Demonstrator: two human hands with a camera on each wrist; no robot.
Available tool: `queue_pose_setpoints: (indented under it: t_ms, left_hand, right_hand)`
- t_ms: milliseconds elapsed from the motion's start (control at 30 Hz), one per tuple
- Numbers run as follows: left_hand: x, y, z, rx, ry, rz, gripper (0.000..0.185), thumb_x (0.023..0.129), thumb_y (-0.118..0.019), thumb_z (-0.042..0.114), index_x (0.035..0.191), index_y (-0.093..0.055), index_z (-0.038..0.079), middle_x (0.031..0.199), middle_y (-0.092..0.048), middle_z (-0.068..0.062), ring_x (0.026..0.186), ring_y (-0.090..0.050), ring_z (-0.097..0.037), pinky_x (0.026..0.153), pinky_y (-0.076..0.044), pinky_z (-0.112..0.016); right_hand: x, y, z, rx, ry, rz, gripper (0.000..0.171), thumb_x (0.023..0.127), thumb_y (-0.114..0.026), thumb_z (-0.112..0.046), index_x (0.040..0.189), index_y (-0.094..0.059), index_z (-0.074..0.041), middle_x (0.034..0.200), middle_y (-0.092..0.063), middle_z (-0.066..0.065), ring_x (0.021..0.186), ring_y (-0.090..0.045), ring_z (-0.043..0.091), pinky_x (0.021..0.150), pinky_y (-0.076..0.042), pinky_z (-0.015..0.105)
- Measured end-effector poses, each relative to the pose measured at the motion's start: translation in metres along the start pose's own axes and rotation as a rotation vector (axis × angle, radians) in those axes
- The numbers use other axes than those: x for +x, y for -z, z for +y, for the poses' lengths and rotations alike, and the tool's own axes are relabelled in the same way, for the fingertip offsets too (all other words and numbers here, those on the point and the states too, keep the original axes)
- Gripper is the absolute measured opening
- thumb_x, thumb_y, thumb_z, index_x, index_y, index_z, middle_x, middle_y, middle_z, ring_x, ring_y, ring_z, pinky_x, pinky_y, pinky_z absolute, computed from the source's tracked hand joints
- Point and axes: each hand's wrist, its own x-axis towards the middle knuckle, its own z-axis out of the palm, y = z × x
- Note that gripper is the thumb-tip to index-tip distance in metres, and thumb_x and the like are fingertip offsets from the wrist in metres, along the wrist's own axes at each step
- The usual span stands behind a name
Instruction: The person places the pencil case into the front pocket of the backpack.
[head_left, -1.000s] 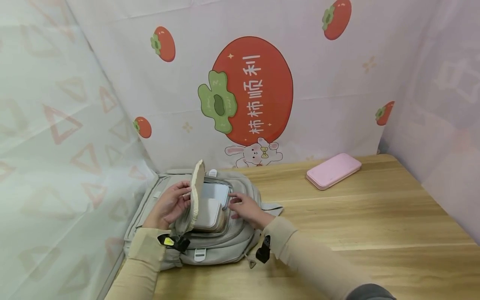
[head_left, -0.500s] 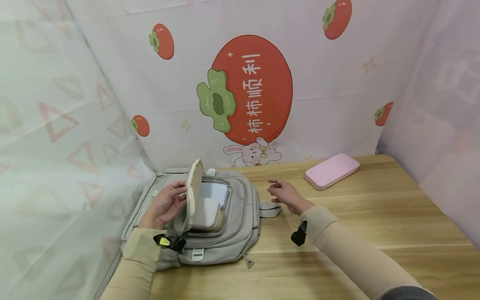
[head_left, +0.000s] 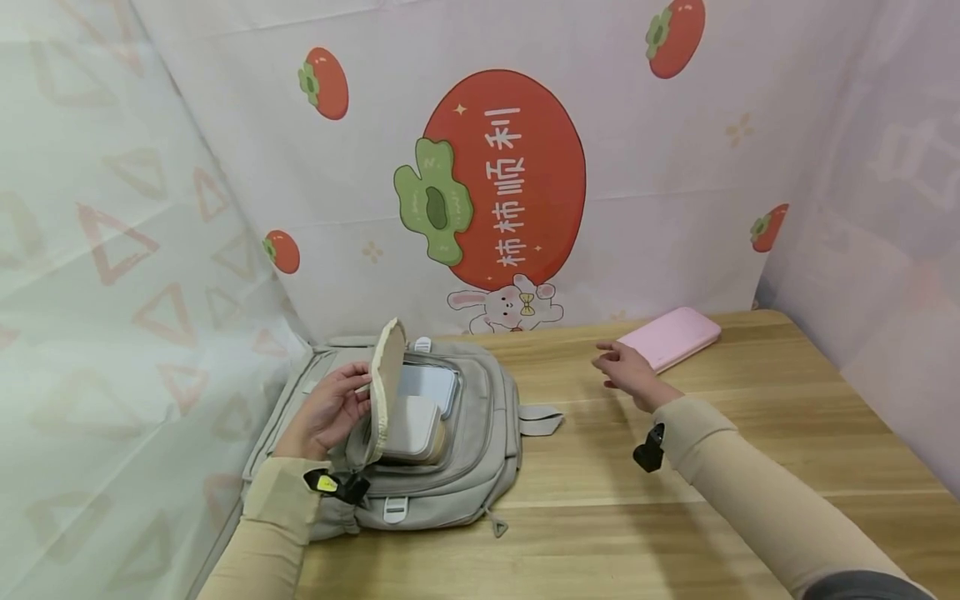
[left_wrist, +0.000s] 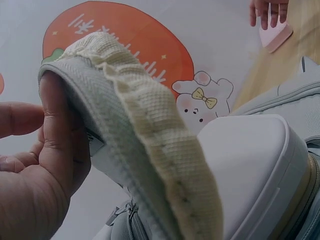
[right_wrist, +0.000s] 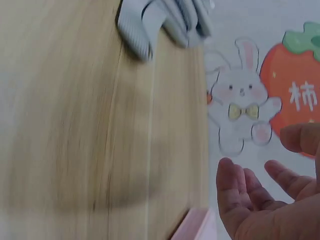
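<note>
At the left end of the tabletop (head_left: 600,525), reaching its back edge, lies a grey backpack (head_left: 487,417); the left hand (head_left: 330,414) grips its raised flap (head_left: 387,387) near the rim. Inside the pocket, a white case (head_left: 411,423) partly covers a blue case (head_left: 433,385). The right hand (head_left: 633,373), fingers loosely bent and apart, hovers just beside a pink case (head_left: 673,335) near the back right corner.

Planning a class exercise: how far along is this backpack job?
Apparently done: the pocket flap is open, and a white case and a light-blue case sit in the backpack. In hand: the left hand holds the flap up; the empty right hand is near the pink case. Probably left: packing that case from the table and closing the flap.
</note>
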Motion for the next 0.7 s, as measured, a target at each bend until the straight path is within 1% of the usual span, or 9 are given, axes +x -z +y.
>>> queue_pose_setpoints:
  t_ms: [67, 167, 233, 300, 467, 567, 700]
  left_hand:
    - [0.0, 0.001, 0.0, -0.002, -0.006, -0.003, 0.036, 0.108, -0.033, -0.007, 0.099, -0.064, 0.008, 0.096, -0.066, -0.005, 0.083, -0.067, -0.011, 0.068, -0.054, -0.022]
    - [-0.001, 0.002, -0.001, -0.006, -0.01, -0.014, 0.037, 0.108, -0.032, -0.008, 0.099, -0.064, 0.008, 0.097, -0.066, -0.005, 0.083, -0.067, -0.011, 0.069, -0.055, -0.022]
    - [-0.001, 0.002, -0.001, -0.007, -0.012, -0.023, 0.037, 0.108, -0.032, -0.008, 0.099, -0.065, 0.007, 0.098, -0.066, -0.005, 0.084, -0.067, -0.011, 0.07, -0.055, -0.022]
    - [0.0, 0.002, -0.002, -0.007, -0.012, -0.026, 0.037, 0.108, -0.033, -0.008, 0.1, -0.065, 0.007, 0.098, -0.066, -0.005, 0.084, -0.067, -0.01, 0.07, -0.055, -0.022]
    - [0.0, 0.001, -0.002, -0.009, -0.007, -0.012, 0.035, 0.108, -0.033, -0.008, 0.1, -0.064, 0.007, 0.097, -0.066, -0.005, 0.083, -0.068, -0.011, 0.069, -0.055, -0.022]
    - [0.001, 0.001, -0.002, -0.003, -0.001, -0.009, 0.034, 0.108, -0.034, -0.007, 0.1, -0.064, 0.007, 0.098, -0.066, -0.006, 0.084, -0.068, -0.011, 0.069, -0.055, -0.022]
    - [0.001, 0.001, -0.003, 0.005, 0.0, -0.003, 0.032, 0.108, -0.035, -0.007, 0.101, -0.063, 0.006, 0.099, -0.066, -0.006, 0.084, -0.068, -0.011, 0.069, -0.055, -0.022]
  right_hand:
    - [0.002, 0.008, 0.008, -0.145, 0.047, 0.046, 0.052, 0.107, -0.048, -0.015, 0.151, -0.036, 0.011, 0.141, -0.046, 0.038, 0.129, -0.049, 0.052, 0.101, -0.048, 0.058]
    - [0.004, 0.02, 0.019, -0.344, 0.08, 0.129, 0.051, 0.105, -0.049, -0.016, 0.144, -0.043, 0.016, 0.134, -0.052, 0.041, 0.121, -0.054, 0.054, 0.098, -0.047, 0.059]
    - [0.005, 0.028, 0.026, -0.388, 0.075, 0.159, 0.051, 0.105, -0.048, -0.016, 0.142, -0.043, 0.018, 0.132, -0.052, 0.043, 0.12, -0.054, 0.055, 0.099, -0.046, 0.061]
    - [0.007, 0.036, 0.032, -0.406, 0.055, 0.182, 0.051, 0.105, -0.048, -0.017, 0.141, -0.043, 0.019, 0.132, -0.052, 0.044, 0.12, -0.054, 0.056, 0.099, -0.045, 0.062]
    - [0.011, 0.055, 0.049, -0.462, 0.045, 0.232, 0.05, 0.104, -0.048, -0.016, 0.138, -0.044, 0.02, 0.131, -0.051, 0.045, 0.121, -0.051, 0.058, 0.102, -0.042, 0.063]
    - [0.01, 0.061, 0.057, -0.515, 0.051, 0.241, 0.048, 0.101, -0.049, -0.013, 0.137, -0.048, 0.019, 0.132, -0.049, 0.046, 0.124, -0.047, 0.06, 0.104, -0.039, 0.066]
    - [0.008, 0.061, 0.064, -0.581, 0.05, 0.237, 0.046, 0.099, -0.05, -0.011, 0.135, -0.051, 0.018, 0.134, -0.046, 0.047, 0.125, -0.043, 0.064, 0.105, -0.035, 0.069]
